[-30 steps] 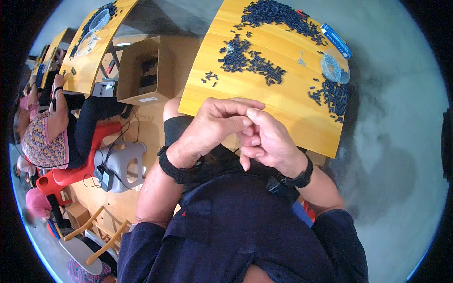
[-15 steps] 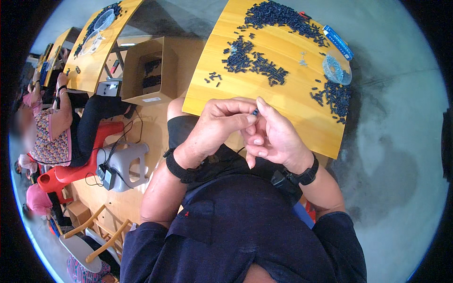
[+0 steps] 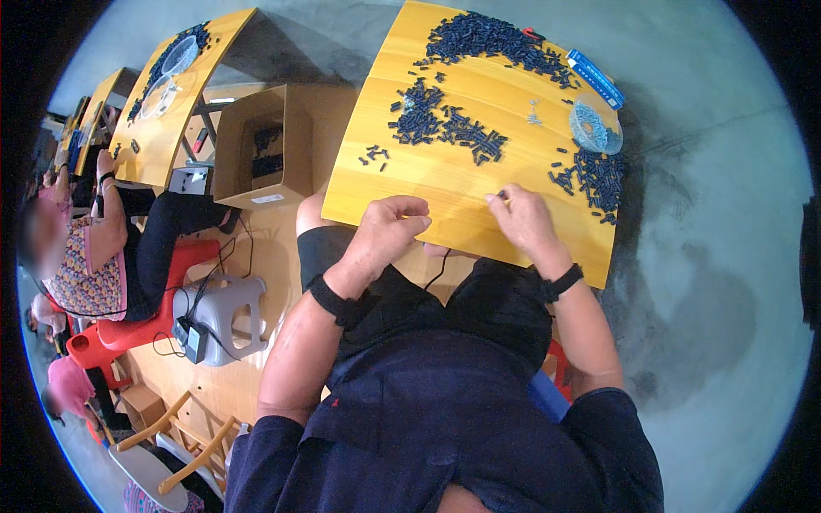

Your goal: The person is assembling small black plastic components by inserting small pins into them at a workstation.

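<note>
My right hand [image 3: 525, 224] is over the near part of the yellow wooden table [image 3: 342, 184], thumb and fingers pinched on a small black cylindrical piece [image 3: 503, 195]. Apart from it, my left hand [image 3: 386, 236] hovers at the table's near edge. Its fingers are curled toward the thumb, and whatever may be between them is too small to make out. A middle pile of black cylindrical pieces [image 3: 419, 115] lies beyond my hands, with a few loose ones to its left. Another pile [image 3: 597, 179] spreads at the right edge, beside a clear bowl [image 3: 596, 128] of small light-blue parts.
A larger black pile [image 3: 487, 38] covers the table's far side, near a blue box [image 3: 595, 79] and a red-handled tool [image 3: 532, 34]. Left stand an open cardboard box [image 3: 295, 150], a grey stool [image 3: 244, 308] with cables, and a seated person [image 3: 90, 256] at another table.
My hands have separated from close together in front of me. The right has moved right and onto the table with a small black piece, while the left has stayed near the edge.
</note>
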Demonstrator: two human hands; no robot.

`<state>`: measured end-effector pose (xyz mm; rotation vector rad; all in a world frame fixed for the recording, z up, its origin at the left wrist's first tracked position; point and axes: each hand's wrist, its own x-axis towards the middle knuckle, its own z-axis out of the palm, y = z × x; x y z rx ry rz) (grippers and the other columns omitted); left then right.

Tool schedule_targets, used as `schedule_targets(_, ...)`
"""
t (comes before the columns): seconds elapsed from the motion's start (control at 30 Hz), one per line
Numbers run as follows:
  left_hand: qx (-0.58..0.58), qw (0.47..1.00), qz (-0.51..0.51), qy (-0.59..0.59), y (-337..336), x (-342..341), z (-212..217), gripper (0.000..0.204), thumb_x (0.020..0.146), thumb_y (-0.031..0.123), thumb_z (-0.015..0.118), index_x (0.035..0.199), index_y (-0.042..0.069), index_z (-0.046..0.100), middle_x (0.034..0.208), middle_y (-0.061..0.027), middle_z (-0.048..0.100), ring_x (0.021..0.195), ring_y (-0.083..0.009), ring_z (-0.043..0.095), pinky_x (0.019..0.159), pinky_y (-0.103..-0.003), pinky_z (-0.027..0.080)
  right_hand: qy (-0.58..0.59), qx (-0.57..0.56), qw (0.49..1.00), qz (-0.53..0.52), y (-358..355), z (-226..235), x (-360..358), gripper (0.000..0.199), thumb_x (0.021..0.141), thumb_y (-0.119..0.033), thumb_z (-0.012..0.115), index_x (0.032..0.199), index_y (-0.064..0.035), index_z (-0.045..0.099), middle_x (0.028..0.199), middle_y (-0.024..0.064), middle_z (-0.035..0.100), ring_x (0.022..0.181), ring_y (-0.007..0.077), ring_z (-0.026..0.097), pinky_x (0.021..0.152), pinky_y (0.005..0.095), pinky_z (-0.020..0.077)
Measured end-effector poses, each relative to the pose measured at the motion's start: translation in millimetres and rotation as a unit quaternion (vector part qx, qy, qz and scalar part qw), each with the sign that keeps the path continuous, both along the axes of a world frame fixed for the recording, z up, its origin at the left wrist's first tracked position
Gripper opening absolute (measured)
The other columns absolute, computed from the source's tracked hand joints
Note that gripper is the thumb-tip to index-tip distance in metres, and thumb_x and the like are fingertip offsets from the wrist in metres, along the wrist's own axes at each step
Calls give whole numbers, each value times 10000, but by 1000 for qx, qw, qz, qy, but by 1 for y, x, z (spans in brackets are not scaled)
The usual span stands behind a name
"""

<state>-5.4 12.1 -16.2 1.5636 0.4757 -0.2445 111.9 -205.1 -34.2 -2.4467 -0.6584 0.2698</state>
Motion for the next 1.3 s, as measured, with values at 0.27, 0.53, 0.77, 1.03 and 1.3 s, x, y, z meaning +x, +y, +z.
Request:
schedule_targets(0.27,-32,999,-5,44,-4,19,-29,257,790,106,631,1009,-30,631,925,-71,642,798,-141,594,661,-262,486,-98,-139,979,-113,-42,-16,40,289,805,-271,622,873,8,589,792,226,628,761,382,619,669,457,487)
schedule_targets(0.53,-76,994,24,79,5,26,-52,193,841,159,609,952,3,634,912,-66,654,736,-131,621,630,-249,499,-159,9,987,-4,0,-27,46,218,820,-198,600,976,-47,593,785,206,633,755,382,614,665,457,483)
schedule_targets(0.77,-120,989,27,83,11,27,-48,207,888,197,569,992,20,599,896,-49,651,730,-133,637,614,-254,514,-144,-58,988,22,25,-26,51,192,827,-184,586,963,-49,594,764,201,631,725,383,616,639,461,488)
schedule_targets(1.03,-126,988,22,90,13,27,-53,199,890,195,569,982,21,602,908,-58,652,734,-134,640,608,-250,512,-136,-88,987,10,27,-30,53,144,842,-168,560,889,-35,588,760,200,631,717,369,620,632,459,489)
schedule_targets(1.3,-83,996,24,35,0,20,-43,246,871,168,595,1062,14,609,943,-54,650,726,-123,621,608,-242,490,-73,139,988,-2,22,-32,34,138,846,-125,577,894,4,572,760,194,630,700,327,632,628,396,506)
